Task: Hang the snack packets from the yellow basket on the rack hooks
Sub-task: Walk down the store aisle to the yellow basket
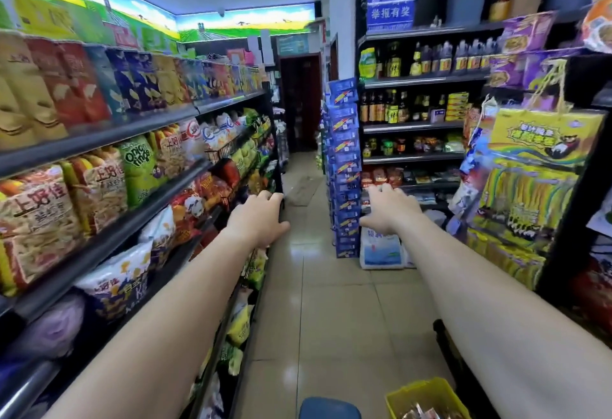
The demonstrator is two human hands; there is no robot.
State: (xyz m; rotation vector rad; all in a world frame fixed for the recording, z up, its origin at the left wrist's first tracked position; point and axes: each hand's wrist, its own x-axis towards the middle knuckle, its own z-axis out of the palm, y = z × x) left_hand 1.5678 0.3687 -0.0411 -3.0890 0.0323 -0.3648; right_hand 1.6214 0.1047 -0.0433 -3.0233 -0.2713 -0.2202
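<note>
The yellow basket (420,392) sits at the bottom edge of the view, on the floor by my right arm, with snack packets (420,413) inside it. Both my arms stretch forward down a shop aisle. My left hand (258,220) is held out, palm down, fingers relaxed, holding nothing. My right hand (387,211) is likewise held out and empty, fingers slightly spread. On the right hangs a rack (530,187) of yellow packets and a yellow bag; its hooks are hidden behind the goods.
Shelves of crisp and snack bags (99,170) line the left side. A tall stack of blue boxes (344,170) and shelves of bottles (414,104) stand on the right. A tiled floor (314,286) runs between them to a dark doorway (301,100). A blue stool top (328,408) shows at the bottom.
</note>
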